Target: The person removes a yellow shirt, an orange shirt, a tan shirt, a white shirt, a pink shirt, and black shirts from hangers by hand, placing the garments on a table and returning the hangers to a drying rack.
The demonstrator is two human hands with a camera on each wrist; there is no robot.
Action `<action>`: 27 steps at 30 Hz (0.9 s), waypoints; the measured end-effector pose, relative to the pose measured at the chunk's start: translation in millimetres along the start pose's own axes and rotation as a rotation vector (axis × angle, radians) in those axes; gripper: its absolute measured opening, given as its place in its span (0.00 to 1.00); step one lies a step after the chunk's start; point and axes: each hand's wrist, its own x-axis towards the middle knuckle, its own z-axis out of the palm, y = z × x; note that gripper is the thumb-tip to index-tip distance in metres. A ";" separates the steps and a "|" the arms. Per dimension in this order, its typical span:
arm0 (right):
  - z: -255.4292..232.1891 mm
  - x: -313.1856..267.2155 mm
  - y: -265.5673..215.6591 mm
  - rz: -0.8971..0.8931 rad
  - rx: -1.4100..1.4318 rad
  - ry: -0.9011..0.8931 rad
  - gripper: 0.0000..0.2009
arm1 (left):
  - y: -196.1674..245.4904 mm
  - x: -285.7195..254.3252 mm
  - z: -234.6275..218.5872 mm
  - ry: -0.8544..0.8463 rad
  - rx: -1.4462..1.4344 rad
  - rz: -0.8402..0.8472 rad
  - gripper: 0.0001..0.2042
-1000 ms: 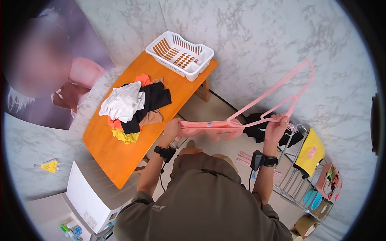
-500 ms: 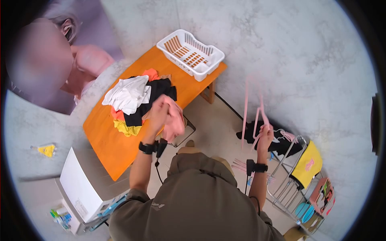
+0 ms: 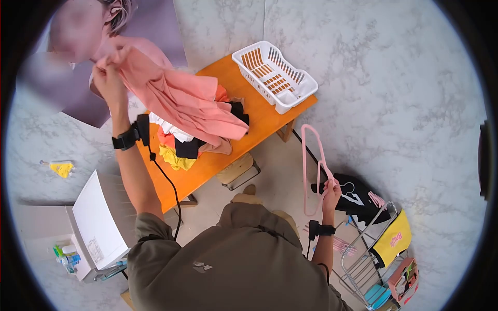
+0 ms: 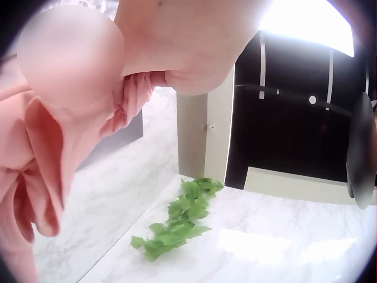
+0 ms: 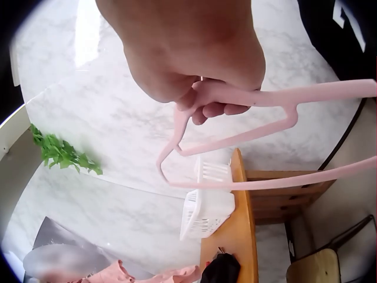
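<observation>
My left hand (image 3: 110, 85) is raised over the far left of the orange table and grips one end of a pink garment (image 3: 176, 98). The cloth stretches out to the right, over the clothes pile. In the left wrist view the garment (image 4: 53, 153) hangs in folds below the hand (image 4: 177, 41). Off to the right, my right hand (image 3: 331, 194) holds a pink hanger (image 3: 305, 171) near its neck. The right wrist view shows the fingers curled round the hanger (image 5: 235, 94), with no cloth on it.
White, black, orange and yellow clothes (image 3: 176, 158) lie piled on the table (image 3: 163, 192). A white basket (image 3: 282, 106) stands at its far end. Right of me is a metal rack (image 3: 358, 254) with a yellow cloth (image 3: 394, 238); black clothing (image 3: 358, 207) hangs beside it.
My left hand has drawn the pink garment off the hanger and swung it up and left over the table, where it spreads out. The right hand still holds the hanger, now lower.
</observation>
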 end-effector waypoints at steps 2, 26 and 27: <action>5.4 -1.0 -2.8 0.026 -0.031 0.005 0.08 | -37.5 -22.6 5.2 -0.124 0.168 -0.050 0.05; -40.7 -20.1 -58.8 -0.277 -0.753 0.037 0.14 | 99.0 -447.1 199.3 -2.066 -0.360 -0.116 0.09; -51.5 -30.4 -59.6 -0.324 -0.796 0.227 0.16 | 106.7 -465.6 200.1 -2.089 -0.371 -0.091 0.09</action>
